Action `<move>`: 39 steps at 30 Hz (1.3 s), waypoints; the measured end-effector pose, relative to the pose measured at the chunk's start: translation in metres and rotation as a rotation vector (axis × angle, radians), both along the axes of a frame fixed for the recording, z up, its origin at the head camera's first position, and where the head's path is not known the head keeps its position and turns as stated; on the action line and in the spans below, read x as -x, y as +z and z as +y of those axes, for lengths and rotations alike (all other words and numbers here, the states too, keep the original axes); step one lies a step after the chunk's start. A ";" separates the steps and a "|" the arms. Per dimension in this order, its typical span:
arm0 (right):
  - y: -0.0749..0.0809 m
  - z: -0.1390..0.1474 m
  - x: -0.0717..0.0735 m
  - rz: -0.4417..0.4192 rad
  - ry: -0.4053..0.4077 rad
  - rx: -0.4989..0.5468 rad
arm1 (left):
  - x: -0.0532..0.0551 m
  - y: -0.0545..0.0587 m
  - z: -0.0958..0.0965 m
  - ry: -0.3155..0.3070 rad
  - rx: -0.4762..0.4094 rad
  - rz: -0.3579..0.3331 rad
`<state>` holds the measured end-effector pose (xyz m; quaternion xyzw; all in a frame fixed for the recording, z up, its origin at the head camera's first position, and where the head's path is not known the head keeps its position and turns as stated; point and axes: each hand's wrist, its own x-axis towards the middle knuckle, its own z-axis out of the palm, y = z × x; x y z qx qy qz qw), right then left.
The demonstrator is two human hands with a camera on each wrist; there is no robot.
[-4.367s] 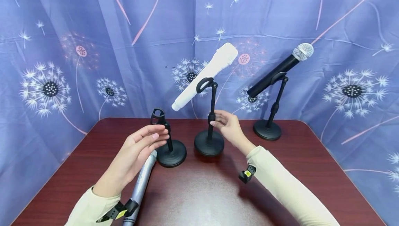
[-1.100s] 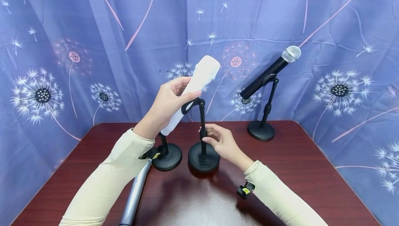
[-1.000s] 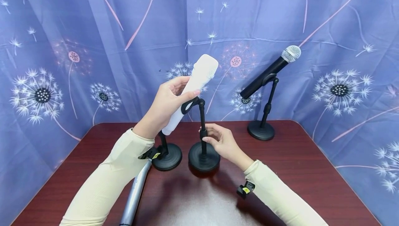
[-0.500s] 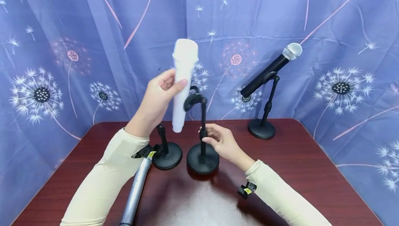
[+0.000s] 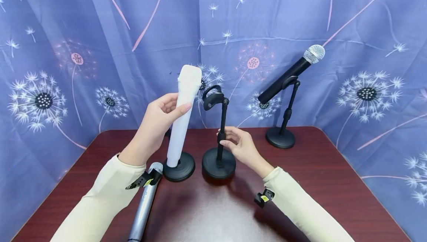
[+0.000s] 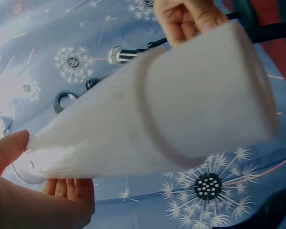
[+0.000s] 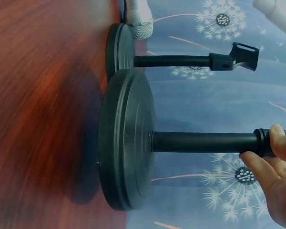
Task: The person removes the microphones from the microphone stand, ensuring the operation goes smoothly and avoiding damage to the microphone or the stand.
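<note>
My left hand (image 5: pixel 151 123) grips a white microphone (image 5: pixel 181 116) by its body, head end up and leaning slightly right. It is apart from the middle stand's clip (image 5: pixel 212 98), which holds nothing. With thumb and fingers, my right hand (image 5: pixel 242 146) pinches the pole of that middle black microphone stand (image 5: pixel 219 163). Behind the white microphone's lower end is the left stand (image 5: pixel 185 171), its upper part mostly hidden in the head view. In the right wrist view the left stand's clip (image 7: pixel 245 56) also holds nothing. The white microphone's tail (image 6: pixel 209 95) fills much of the left wrist view.
A silver microphone (image 5: pixel 145 206) lies on the dark red table (image 5: pixel 213 212), partly under my left wrist. At the back right, a third stand (image 5: pixel 281 138) bears a black microphone (image 5: pixel 283 80) in its clip. A blue dandelion-print curtain (image 5: pixel 150 68) hangs behind the table.
My left hand took hold of the white microphone, drew it out of the middle stand's clip and moved it left and down. My right hand stays on the pole; the stand tilted slightly.
</note>
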<state>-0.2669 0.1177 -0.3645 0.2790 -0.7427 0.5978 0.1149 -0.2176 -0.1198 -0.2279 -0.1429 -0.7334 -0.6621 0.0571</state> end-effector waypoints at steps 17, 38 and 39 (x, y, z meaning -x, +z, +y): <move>0.014 -0.021 -0.005 -0.051 -0.025 -0.018 | -0.021 -0.027 -0.013 0.102 0.137 -0.073; 0.009 -0.030 -0.003 -0.096 -0.017 -0.030 | -0.028 -0.068 -0.026 0.140 0.395 -0.112; 0.009 -0.031 -0.003 -0.096 -0.015 -0.032 | -0.028 -0.070 -0.026 0.139 0.400 -0.109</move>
